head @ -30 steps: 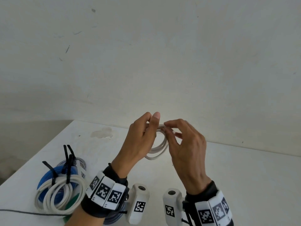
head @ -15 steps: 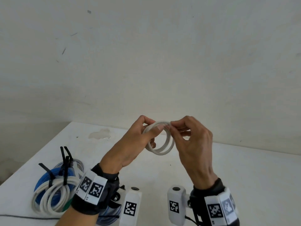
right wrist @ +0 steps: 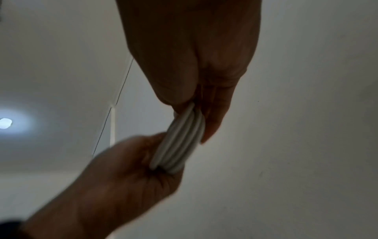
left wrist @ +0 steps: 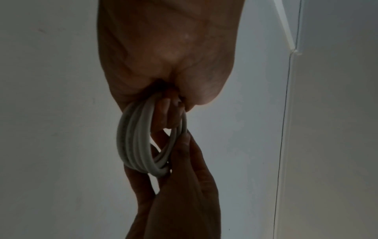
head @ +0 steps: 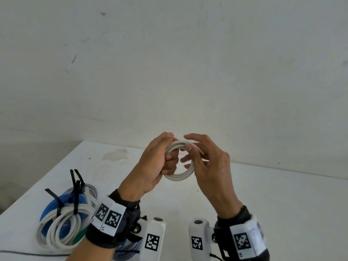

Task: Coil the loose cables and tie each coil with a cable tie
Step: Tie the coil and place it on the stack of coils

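A person's left hand (head: pixel 156 164) clasps a small coil of pale grey round cable (head: pixel 179 177) in mid-air above the white table (head: pixel 282 204), fingers curled through the ring so the turns stay stacked rather than springing apart. The right hand (head: pixel 209 161) pinches the coil's upper arc between thumb and fingers, apparently seating the cable's free end (head: pixel 200 152), which juts out just beside the fingertips. Holding the coil clear of the surface leaves both sides of it reachable. No cable tie is on this coil, so binding looks to be the step ahead. At the table's near left corner lie finished bundles: a white coil (head: pixel 60 228) on a blue coil (head: pixel 49 210), cinched with black cable ties (head: pixel 75 187).
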`<state>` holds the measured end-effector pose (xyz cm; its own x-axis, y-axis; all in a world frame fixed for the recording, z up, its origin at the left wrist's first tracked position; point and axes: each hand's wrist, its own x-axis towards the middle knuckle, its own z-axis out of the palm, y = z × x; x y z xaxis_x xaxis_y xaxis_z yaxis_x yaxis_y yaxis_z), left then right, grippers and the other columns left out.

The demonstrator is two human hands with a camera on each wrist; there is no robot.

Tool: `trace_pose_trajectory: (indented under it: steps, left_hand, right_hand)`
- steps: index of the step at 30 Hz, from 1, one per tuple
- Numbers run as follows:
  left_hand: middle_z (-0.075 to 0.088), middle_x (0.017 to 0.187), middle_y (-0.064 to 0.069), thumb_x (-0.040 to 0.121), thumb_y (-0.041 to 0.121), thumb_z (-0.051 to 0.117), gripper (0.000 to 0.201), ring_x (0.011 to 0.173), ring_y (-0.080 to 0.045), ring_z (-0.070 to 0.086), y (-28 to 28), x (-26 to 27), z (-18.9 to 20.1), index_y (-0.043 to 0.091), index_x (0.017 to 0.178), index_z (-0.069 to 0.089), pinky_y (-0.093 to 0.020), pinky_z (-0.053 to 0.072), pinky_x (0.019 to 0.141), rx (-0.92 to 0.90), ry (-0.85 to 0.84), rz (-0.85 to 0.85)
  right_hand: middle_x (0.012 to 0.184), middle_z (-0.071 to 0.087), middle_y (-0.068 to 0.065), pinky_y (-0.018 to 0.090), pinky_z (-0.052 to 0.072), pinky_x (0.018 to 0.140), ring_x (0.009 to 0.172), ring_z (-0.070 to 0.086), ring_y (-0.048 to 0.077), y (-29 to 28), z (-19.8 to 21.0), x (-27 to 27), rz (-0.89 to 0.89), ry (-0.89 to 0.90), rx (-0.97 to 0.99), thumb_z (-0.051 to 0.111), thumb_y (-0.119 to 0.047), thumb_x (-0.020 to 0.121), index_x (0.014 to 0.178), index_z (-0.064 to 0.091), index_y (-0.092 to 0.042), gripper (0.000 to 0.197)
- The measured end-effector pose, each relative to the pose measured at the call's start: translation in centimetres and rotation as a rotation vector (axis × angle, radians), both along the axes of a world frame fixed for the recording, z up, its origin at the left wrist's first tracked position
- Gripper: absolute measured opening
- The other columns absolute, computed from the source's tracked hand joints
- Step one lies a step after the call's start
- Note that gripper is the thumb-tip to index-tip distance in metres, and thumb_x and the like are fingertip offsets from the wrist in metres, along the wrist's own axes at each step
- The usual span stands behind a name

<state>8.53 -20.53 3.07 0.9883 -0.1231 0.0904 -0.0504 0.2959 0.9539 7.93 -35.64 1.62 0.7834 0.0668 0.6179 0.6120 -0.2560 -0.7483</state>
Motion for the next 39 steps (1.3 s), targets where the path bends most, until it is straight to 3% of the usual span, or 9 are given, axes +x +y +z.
trace_pose_trajectory:
  steps: [4,9,14,17,20,26,32,36,39]
  left_hand:
    - [0.044,0.061,-0.005,0.11,0.027,0.033,0.037,0.05,-0.015,0.04,-0.3,0.0,-0.2,0.003,0.097,0.058,-0.027,0.039,0.049,-0.032,-0.05,-0.047]
    - [0.072,0.104,0.001,0.105,0.024,0.051,0.023,0.095,-0.017,0.07,0.7,0.7,-0.8,0.016,0.11,0.072,-0.027,0.058,0.081,0.308,-0.347,0.204]
    - [0.074,0.093,0.012,0.085,0.034,0.07,0.017,0.083,-0.012,0.069,1.4,1.2,-1.4,0.03,0.099,0.079,-0.026,0.06,0.076,0.546,-0.508,0.353]
    - [0.078,0.094,0.002,0.095,0.018,0.066,0.016,0.088,-0.015,0.074,1.2,1.0,-1.4,0.015,0.104,0.079,-0.032,0.061,0.084,0.449,-0.383,0.216]
    - [0.078,0.096,-0.012,0.102,0.028,0.053,0.035,0.093,-0.024,0.075,1.1,0.4,-0.6,0.003,0.101,0.077,-0.03,0.059,0.087,0.253,-0.2,0.003]
    - [0.074,0.1,-0.019,0.08,0.018,0.077,0.031,0.094,-0.027,0.072,1.0,0.3,-0.8,0.001,0.106,0.074,-0.029,0.059,0.083,0.176,-0.083,-0.127]
    - [0.072,0.093,-0.017,0.088,0.007,0.066,0.042,0.093,-0.029,0.072,1.8,0.4,-0.6,0.005,0.13,0.062,-0.036,0.058,0.088,-0.048,-0.014,-0.278]
    - [0.071,0.101,-0.013,0.091,0.003,0.063,0.038,0.08,-0.022,0.068,2.3,0.4,-0.6,0.004,0.129,0.063,-0.042,0.056,0.096,0.036,-0.085,-0.315]
    - [0.067,0.09,-0.006,0.094,0.003,0.06,0.027,0.062,-0.011,0.056,2.2,0.4,-0.7,0.003,0.119,0.068,-0.029,0.055,0.079,-0.012,-0.086,-0.292]
  right_hand:
    - [0.088,0.07,-0.005,0.009,0.047,0.058,0.066,0.064,0.01,0.5,-1.2,0.5,-0.15,-0.177,-0.035,0.056,0.008,0.098,0.117,0.073,-0.016,0.034]
    - [0.086,0.069,-0.004,0.017,0.051,0.056,0.062,0.062,0.013,-1.0,-1.0,1.4,-0.242,-0.276,-0.007,0.057,0.013,0.094,0.116,0.073,-0.01,0.036]
    - [0.086,0.068,-0.003,0.022,0.053,0.055,0.062,0.061,0.014,-1.0,-1.3,1.6,-0.29,-0.315,-0.007,0.058,0.012,0.095,0.115,0.073,-0.008,0.032]
    - [0.085,0.068,-0.003,0.02,0.052,0.055,0.062,0.061,0.013,-0.8,-1.2,1.5,-0.299,-0.334,-0.008,0.058,0.011,0.096,0.115,0.073,-0.007,0.03]
    - [0.082,0.067,-0.003,0.014,0.05,0.056,0.061,0.06,0.011,-1.0,-1.1,1.4,-0.324,-0.353,-0.014,0.059,0.011,0.096,0.115,0.073,-0.006,0.029]
    - [0.087,0.068,-0.004,0.02,0.053,0.055,0.063,0.06,0.01,-0.9,-1.3,1.5,-0.32,-0.365,-0.048,0.06,0.01,0.096,0.117,0.073,-0.007,0.03]
    - [0.085,0.066,-0.006,0.007,0.046,0.06,0.065,0.061,0.01,-1.1,-0.9,1.4,-0.254,-0.316,-0.02,0.06,0.01,0.096,0.117,0.073,-0.006,0.03]
    - [0.088,0.069,-0.008,0.026,0.055,0.059,0.066,0.063,0.011,-0.6,-1.2,1.1,-0.199,-0.269,-0.055,0.059,0.006,0.097,0.118,0.073,-0.014,0.032]
    - [0.093,0.075,-0.01,0.039,0.059,0.064,0.071,0.071,0.015,-0.7,-0.7,0.9,-0.114,-0.095,0.026,0.06,-0.008,0.101,0.116,0.074,-0.02,0.023]
